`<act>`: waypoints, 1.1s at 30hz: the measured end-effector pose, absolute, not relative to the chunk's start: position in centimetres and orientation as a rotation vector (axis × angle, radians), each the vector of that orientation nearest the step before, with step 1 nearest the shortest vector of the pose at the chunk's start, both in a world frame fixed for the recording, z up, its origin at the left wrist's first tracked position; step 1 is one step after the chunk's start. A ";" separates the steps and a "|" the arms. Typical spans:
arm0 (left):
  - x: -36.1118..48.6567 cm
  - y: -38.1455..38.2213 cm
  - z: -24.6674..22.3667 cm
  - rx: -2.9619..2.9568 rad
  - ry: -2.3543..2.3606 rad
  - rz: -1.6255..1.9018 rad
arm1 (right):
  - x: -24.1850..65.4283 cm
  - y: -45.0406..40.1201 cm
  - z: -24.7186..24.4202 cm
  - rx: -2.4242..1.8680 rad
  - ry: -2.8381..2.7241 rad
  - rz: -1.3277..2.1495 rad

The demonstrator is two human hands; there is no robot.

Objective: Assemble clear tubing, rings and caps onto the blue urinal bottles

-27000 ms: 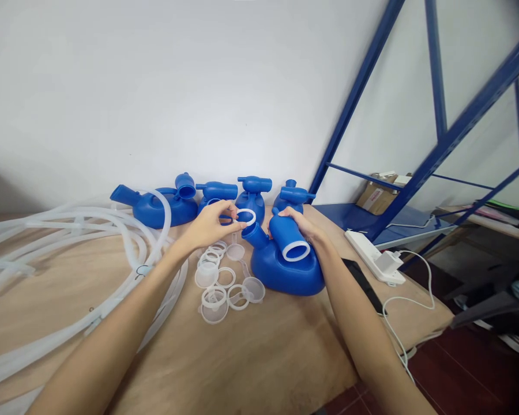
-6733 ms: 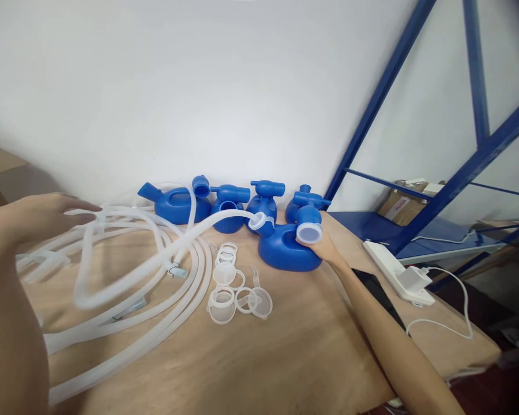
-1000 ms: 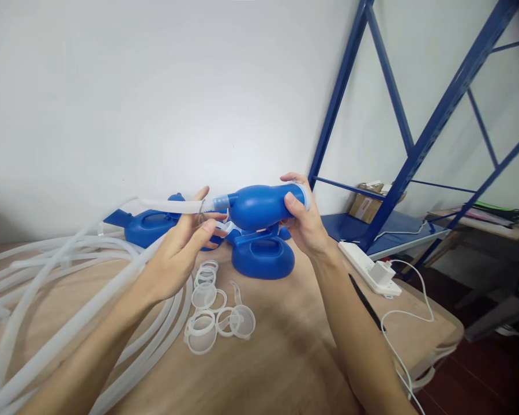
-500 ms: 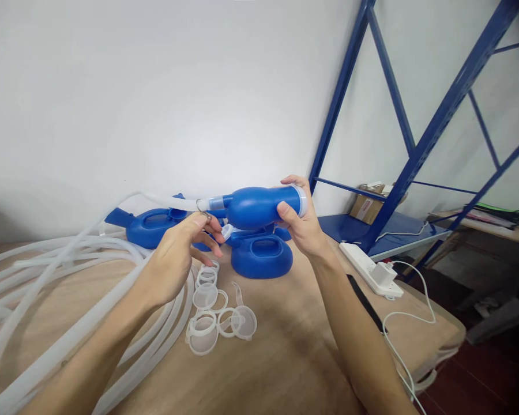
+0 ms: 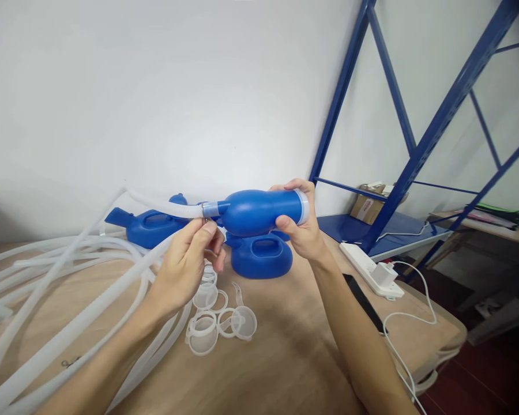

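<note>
My right hand [image 5: 303,227] grips a blue bulb-shaped plastic funnel [image 5: 259,212] by its wide end, which has a clear rim. From its narrow left end runs a white hose [image 5: 164,206], pushed over the funnel's spout. A thin metal wire clamp [image 5: 204,211] circles the hose at this joint, and my left hand [image 5: 194,245] pinches its ends from below. Beneath the funnel stands a blue plastic bottle with a handle [image 5: 262,262]. To the left, behind the hose, lies another blue bottle [image 5: 147,233].
Coils of white hose [image 5: 30,288] cover the table's left side. Several translucent caps and rings [image 5: 205,325] lie in front of the bottles. On the right are a white power strip [image 5: 372,271] with a cable, a dark flat object [image 5: 365,302] and a blue metal rack [image 5: 398,190].
My left hand has moved the wire clamp right along the hose to the spout joint, and its fingers have curled in. The funnel has shifted slightly down.
</note>
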State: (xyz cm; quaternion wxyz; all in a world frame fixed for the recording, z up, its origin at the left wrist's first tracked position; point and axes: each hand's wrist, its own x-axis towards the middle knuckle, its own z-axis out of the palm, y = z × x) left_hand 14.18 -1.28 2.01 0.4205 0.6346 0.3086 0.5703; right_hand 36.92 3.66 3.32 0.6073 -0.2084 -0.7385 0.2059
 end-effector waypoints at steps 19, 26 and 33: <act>14.9 -1.9 2.2 1.444 0.773 1.378 | 36.1 3.9 2.6 -0.294 -1.762 0.187; 14.4 -1.6 2.6 1.451 0.728 1.331 | 36.2 3.9 2.7 -0.456 -1.741 0.194; 13.2 -1.4 3.5 1.590 0.832 1.188 | 36.5 3.7 2.9 -0.463 -1.745 0.182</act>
